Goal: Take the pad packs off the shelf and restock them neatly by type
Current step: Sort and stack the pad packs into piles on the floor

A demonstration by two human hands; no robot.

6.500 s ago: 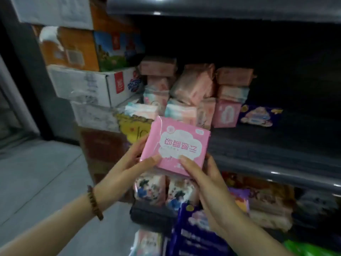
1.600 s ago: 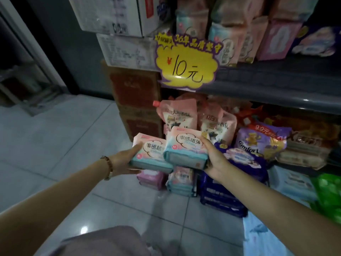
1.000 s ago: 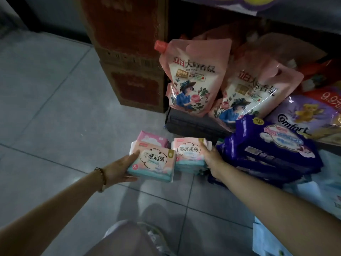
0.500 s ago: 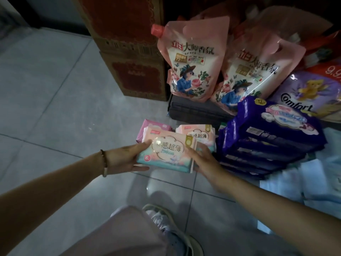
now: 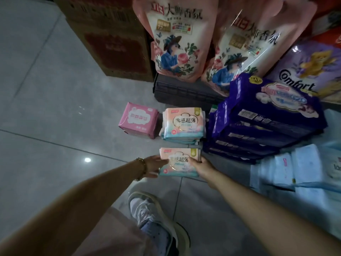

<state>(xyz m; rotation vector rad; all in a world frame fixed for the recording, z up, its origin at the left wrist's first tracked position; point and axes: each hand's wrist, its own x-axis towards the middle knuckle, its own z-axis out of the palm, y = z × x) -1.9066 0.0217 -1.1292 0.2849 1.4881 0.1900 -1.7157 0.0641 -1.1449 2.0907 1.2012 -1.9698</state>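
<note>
One pad pack clasped between left hand and right hand, thumbs curled over its top face

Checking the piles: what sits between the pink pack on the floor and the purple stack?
In the head view, a pile of peach-and-teal packs stands between the pink pack and the purple stack.

this is a shop, with sealed stock piled on the grey tiled floor. a stack of identical dark purple plastic packs stands there. behind it lean two matching glossy pink printed pouches and a lilac "comfort" bag. just left of it sit a pile of peach-and-teal pad packs and a pink square pad pack. further left and behind stand brown printed cardboard cartons.
</note>
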